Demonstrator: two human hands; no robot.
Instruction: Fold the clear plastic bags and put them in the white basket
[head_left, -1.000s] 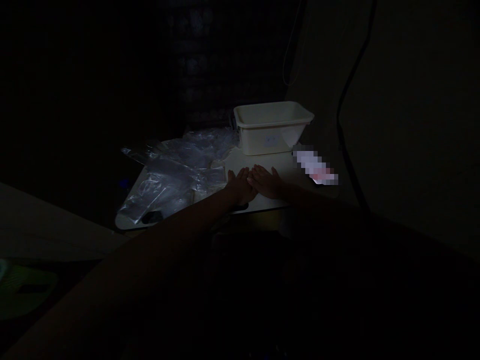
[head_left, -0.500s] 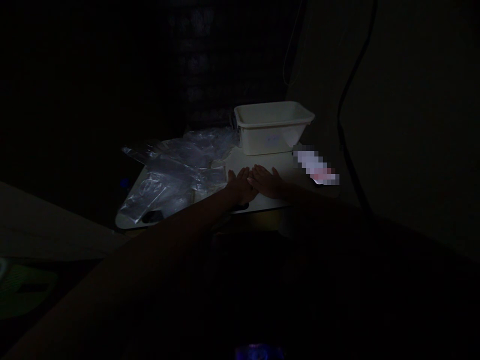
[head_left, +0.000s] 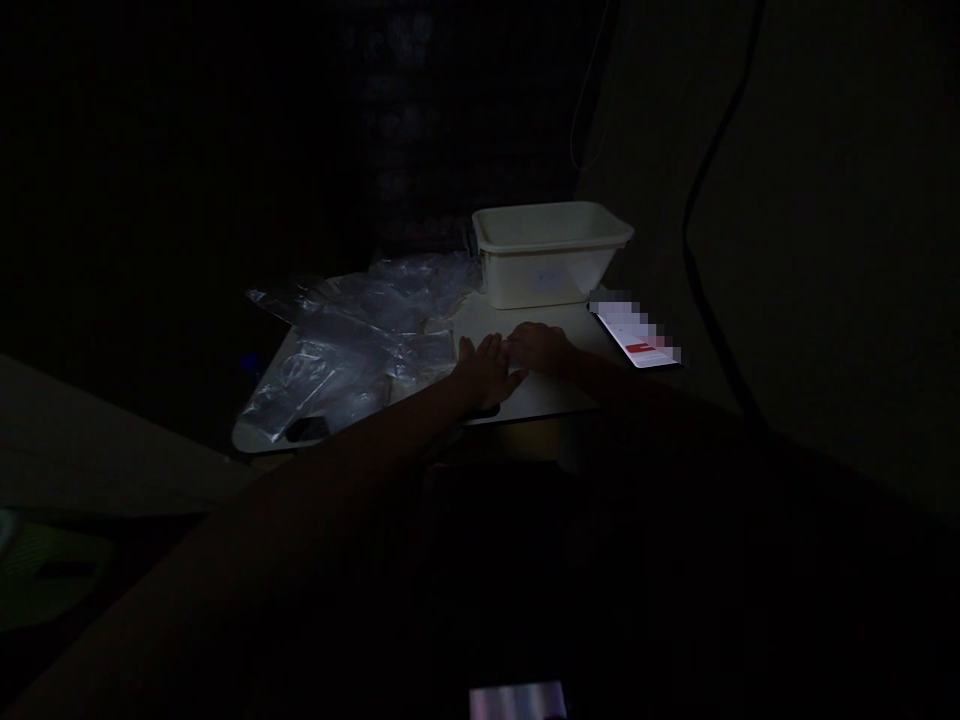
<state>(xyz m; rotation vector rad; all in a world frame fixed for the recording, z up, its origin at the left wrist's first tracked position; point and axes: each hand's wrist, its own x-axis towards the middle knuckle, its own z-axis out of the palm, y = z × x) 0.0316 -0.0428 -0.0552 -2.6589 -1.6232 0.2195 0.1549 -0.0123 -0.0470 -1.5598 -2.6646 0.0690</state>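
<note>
My left hand point(head_left: 484, 372) rests at the front part of the white table point(head_left: 551, 388), its fingers stretched and the thumb apart. Nothing shows in it. Right beside it, my right hand point(head_left: 541, 347) has its fingers bent inward, the tips near the left hand's fingers. Darkness hides what those fingers hold, if anything. Clear plastic bags point(head_left: 352, 345) lie in a crumpled heap to the left of my hands. Behind them stands a white plastic tub point(head_left: 544, 280). A phone or tablet with a lit screen point(head_left: 637, 335) lies to the right.
The room is very dark. A dark cable point(head_left: 694, 260) hangs along the wall at the right. Dark oval openings point(head_left: 307, 430) show at the table's front edge. Another lit screen point(head_left: 517, 702) is low in front of me. Something greenish point(head_left: 52, 570) sits at the lower left.
My right hand has gone from flat with fingers stretched to bent fingers. My left thumb now stands out to the right. The lower screen has become brighter.
</note>
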